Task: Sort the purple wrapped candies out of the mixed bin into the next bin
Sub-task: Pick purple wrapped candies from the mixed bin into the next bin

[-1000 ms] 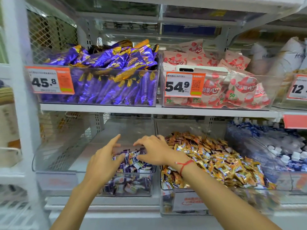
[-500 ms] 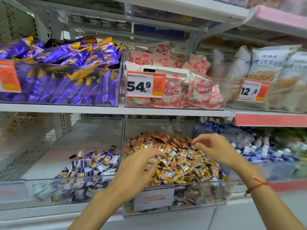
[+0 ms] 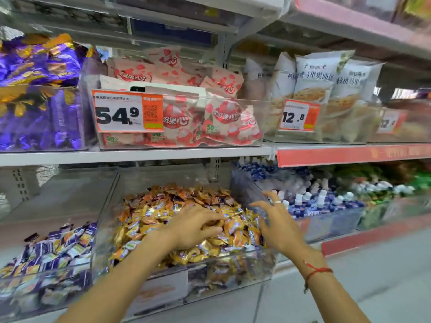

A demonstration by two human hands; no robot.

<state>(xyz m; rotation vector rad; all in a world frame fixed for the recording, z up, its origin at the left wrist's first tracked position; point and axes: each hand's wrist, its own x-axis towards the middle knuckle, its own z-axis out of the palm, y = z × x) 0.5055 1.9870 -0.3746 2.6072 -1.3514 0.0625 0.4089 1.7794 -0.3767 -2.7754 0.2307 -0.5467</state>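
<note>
Both hands reach into the mixed bin [image 3: 233, 273], a clear plastic box on the lower shelf heaped with orange and gold wrapped candies [image 3: 163, 206], a few purple ones among them. The left hand [image 3: 193, 227] lies palm down on the heap, its fingers [image 3: 213, 220] curled into the wrappers. The right hand [image 3: 277, 222] hovers at the bin's right edge, fingers loosely bent, a ring on one finger and a red string bracelet [image 3: 314, 272] on the wrist. To the left, the next bin [image 3: 70, 287] holds purple wrapped candies [image 3: 58, 248]. On the upper shelf, a price tag [image 3: 127, 111] reads 54.9.
</note>
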